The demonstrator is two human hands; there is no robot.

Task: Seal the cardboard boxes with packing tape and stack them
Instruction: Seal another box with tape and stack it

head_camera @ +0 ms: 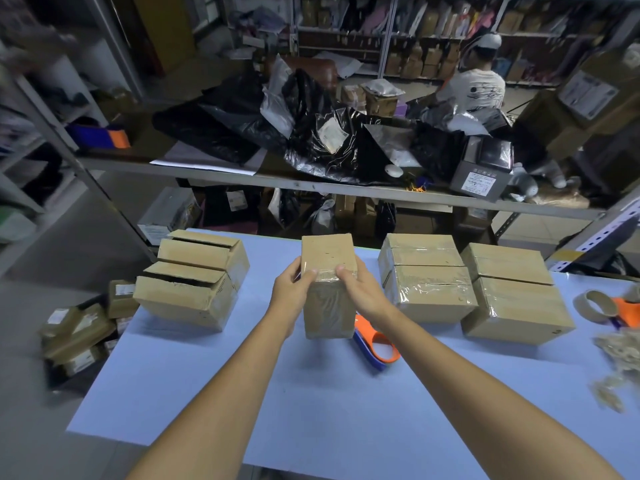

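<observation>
Taped cardboard box [327, 285] held upright above blue table [207, 393], clear tape across top edge, left hand [294, 289] and right hand [360, 289] both grasping its sides, thumbs on top.

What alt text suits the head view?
The left hand and right hand grip a small taped brown cardboard box at a pale blue table. Left of it sit unsealed cardboard boxes, right of it taped boxes and an orange tape dispenser.

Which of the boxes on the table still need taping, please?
The far left box and the near left box: only their flaps gape, with no shiny tape over the seam.
</observation>
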